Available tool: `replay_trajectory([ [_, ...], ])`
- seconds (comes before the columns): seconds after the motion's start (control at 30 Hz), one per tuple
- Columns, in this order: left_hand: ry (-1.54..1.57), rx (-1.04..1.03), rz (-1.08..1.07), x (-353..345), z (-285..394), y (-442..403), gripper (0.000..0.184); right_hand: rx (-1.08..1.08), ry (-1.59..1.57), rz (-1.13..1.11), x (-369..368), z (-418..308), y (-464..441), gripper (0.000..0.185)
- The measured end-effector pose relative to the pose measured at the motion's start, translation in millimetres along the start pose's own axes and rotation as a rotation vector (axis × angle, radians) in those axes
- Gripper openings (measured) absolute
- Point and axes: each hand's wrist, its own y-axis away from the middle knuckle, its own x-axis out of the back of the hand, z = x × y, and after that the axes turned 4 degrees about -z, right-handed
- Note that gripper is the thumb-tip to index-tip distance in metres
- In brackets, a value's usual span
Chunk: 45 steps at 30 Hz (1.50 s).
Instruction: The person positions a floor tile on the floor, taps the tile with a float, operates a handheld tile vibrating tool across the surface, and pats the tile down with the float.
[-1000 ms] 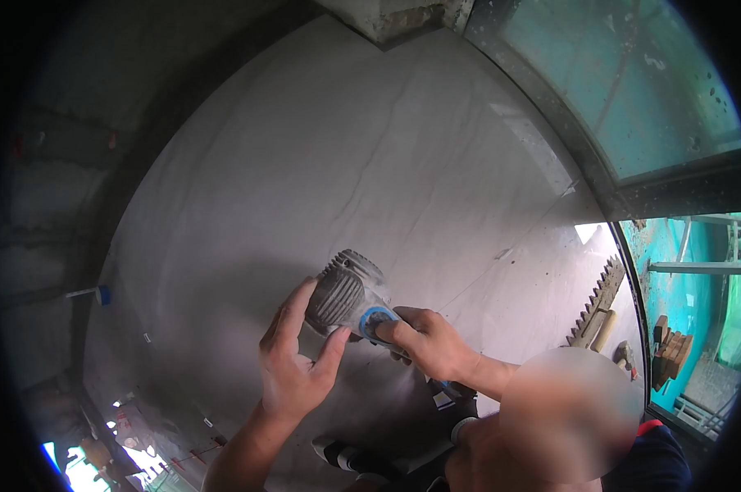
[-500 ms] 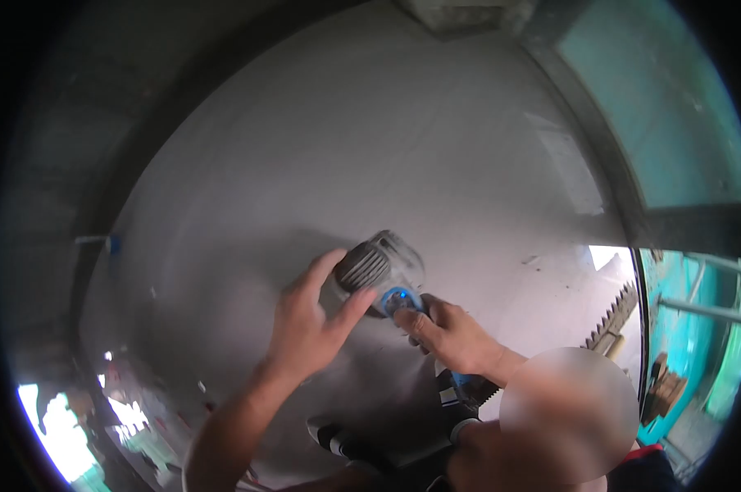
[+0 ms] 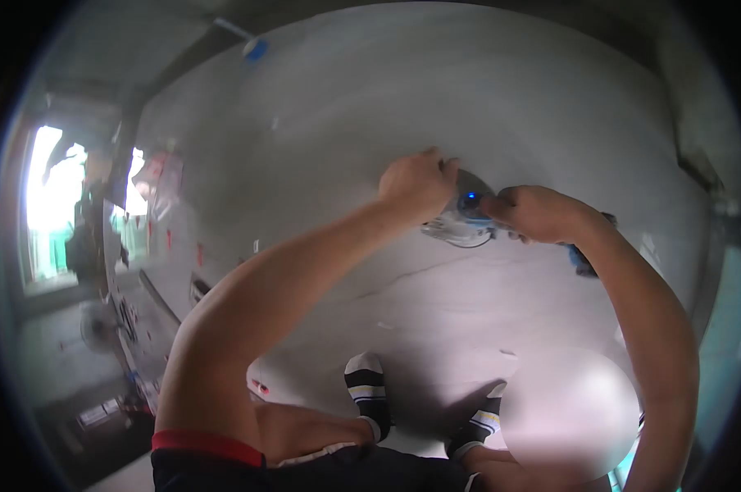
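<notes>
A grey tile vibrator point(image 3: 472, 185) with a small blue light stands on the large grey floor tile point(image 3: 403, 303). A clear rim shows round its base. My left hand point(image 3: 420, 187) grips the housing from the left, its fingers curled over the top. On the right, my right hand point(image 3: 543, 213) is wrapped round the handle, thumb near the blue light. Behind my right wrist a blue and black block point(image 3: 582, 258), seemingly the battery end, shows in part. Both forearms reach forward over the tile.
My feet in striped socks point(image 3: 366, 385) rest on the tile close to me. A blue-ended rod point(image 3: 256, 51) lies at the far left edge. Small red pieces point(image 3: 200, 252) dot the left side. Beyond them is a bright window point(image 3: 51, 205). A round blur covers the lower right.
My view has swung round to the right tile area's other side, bringing the window and both feet in. My left hand has gone from loosely open beside the housing to gripping it.
</notes>
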Motion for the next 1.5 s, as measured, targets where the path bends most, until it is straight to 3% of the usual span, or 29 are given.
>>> replay_trajectory([
  [0.1, 0.112, 0.135, 0.052, -10, -1, -5, 0.033, -0.064, 0.223, -0.009, 12, -6, -22, 0.063],
  [0.3, 0.423, 0.47, 0.104, -1, -1, -7, 0.028, 0.1, 0.445, 0.222, 7, -23, -30, 0.049],
  [0.37, 0.498, 0.524, 0.09, 7, -5, -8, 0.027, 0.046, 0.455, 0.159, 16, -40, -28, 0.046],
  [0.97, 0.571, 0.538, 0.24, -1, -15, -12, 0.019, 0.141, 0.607, 0.152, 16, -35, -49, 0.046],
  [1.1, 0.532, 0.573, 0.251, 15, -22, -37, 0.02, 0.089, 0.594, 0.134, 39, -55, -64, 0.048],
  [1.23, 0.541, 0.592, 0.32, 40, -38, -82, 0.023, 0.171, 0.606, 0.188, 70, -82, -89, 0.054],
  [1.5, 0.427, 0.46, 0.317, 65, -50, -140, 0.022, 0.05, 0.544, 0.184, 106, -106, -115, 0.054],
])
